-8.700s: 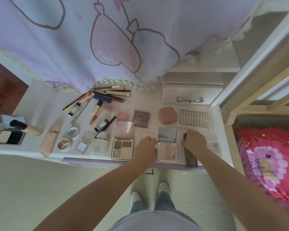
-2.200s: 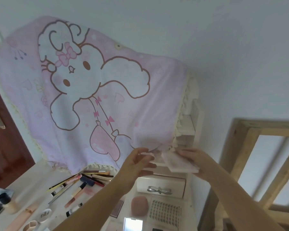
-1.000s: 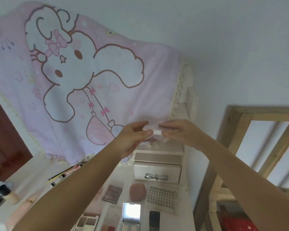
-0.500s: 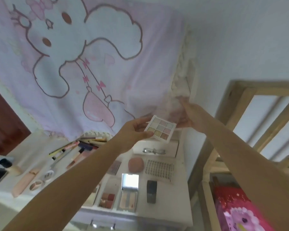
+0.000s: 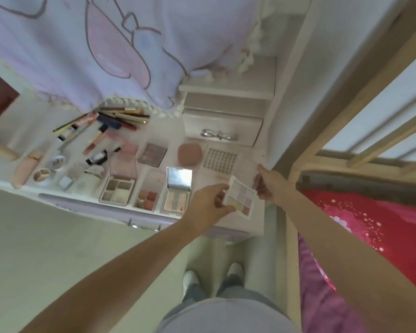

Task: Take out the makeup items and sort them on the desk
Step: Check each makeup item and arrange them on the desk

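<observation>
Head view: your left hand [image 5: 208,204] pinches the nine-pan palette [image 5: 241,199] by its left edge; right hand [image 5: 265,186] unclear. Light, rigid, powders fragile; hold edges above bench [image 5: 255,222].

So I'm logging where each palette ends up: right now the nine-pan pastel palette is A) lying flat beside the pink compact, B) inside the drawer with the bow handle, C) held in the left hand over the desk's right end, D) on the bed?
C: the left hand pinches the nine-pan palette by its left edge, tilted above the desk near the right hand.
</observation>
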### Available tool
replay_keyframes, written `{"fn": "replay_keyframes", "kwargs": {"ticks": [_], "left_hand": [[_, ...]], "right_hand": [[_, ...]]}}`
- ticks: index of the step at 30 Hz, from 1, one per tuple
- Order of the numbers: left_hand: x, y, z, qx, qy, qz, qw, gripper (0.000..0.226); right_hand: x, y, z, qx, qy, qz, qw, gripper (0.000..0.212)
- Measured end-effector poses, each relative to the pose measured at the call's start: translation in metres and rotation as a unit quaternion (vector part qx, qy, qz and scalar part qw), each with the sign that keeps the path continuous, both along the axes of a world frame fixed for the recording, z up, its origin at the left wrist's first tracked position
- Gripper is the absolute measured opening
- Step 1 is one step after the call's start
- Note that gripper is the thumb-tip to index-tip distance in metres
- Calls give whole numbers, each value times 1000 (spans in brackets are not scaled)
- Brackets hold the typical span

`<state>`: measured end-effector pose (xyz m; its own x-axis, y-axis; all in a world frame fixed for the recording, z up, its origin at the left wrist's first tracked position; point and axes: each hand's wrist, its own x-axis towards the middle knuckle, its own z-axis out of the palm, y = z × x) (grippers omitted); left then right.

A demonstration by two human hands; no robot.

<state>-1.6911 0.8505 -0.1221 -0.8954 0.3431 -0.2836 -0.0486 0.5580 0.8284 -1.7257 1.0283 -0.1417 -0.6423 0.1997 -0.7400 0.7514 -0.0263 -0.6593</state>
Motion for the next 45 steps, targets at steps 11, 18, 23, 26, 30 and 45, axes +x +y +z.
{"fn": "replay_keyframes", "kwargs": {"ticks": [11, 18, 23, 26, 30, 45], "left_hand": [[-5, 10, 0, -4, 8, 45, 999, 37], [10, 18, -7, 7, 5, 34, 999, 40], [32, 28, -36, 20, -99, 82, 992, 45], [41, 29, -55, -14, -131, 108, 985, 45], [42, 30, -72, -73, -121, 99, 985, 44], [26, 42, -88, -287, -66, -17, 956, 38]], "right_hand": [[-13, 4, -11, -81, 36, -33, 995, 49], [0, 21, -10, -78, 49, -6, 996, 42], [11, 33, -32, 3, -27, 78, 997, 48], [17, 30, -48, 56, -77, 150, 984, 47], [12, 24, -55, 130, -100, 230, 959, 50], [-51, 36, -35, 344, 44, 429, 834, 21]]}}
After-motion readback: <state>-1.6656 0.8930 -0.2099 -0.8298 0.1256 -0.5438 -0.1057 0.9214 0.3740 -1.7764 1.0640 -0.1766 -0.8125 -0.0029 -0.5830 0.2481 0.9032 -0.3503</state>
